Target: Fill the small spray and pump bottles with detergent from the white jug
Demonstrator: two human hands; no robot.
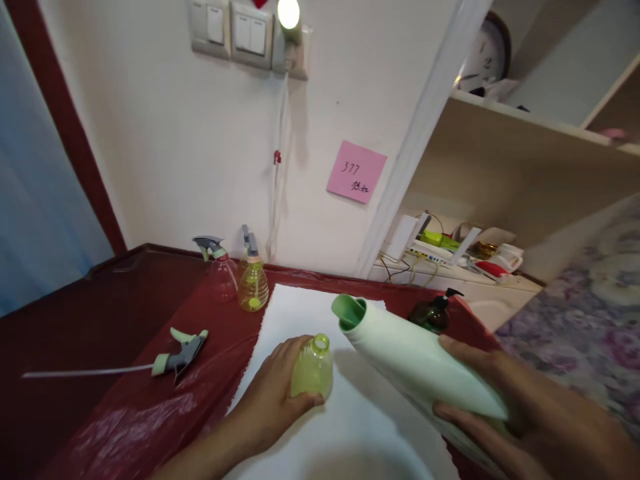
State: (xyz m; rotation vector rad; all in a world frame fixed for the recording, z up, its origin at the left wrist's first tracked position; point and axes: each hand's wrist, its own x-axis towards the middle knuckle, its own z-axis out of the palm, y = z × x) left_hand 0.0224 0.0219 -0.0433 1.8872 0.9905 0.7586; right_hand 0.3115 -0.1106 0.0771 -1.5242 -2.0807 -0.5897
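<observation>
My left hand (pixel 273 380) is wrapped round a small translucent yellow-green bottle (pixel 313 375), whose round mouth is uncovered and points up. In my right hand (pixel 525 400) is a large pale green bottle (pixel 420 357), tipped so that its green spout faces the small bottle's mouth. The spout is apart from that mouth, up and to its right. No liquid shows between the two. A grey and green spray head (pixel 183 357) with a long thin tube lies on the red cover at the left.
White paper (pixel 290 310) lies over the red plastic cover (pixel 150 407). Behind stand a clear pinkish spray bottle (pixel 220 277) and a yellow spray bottle (pixel 253 287). A dark pump bottle (pixel 433 313) is partly behind the large bottle. A cable (pixel 275 193) hangs down the wall.
</observation>
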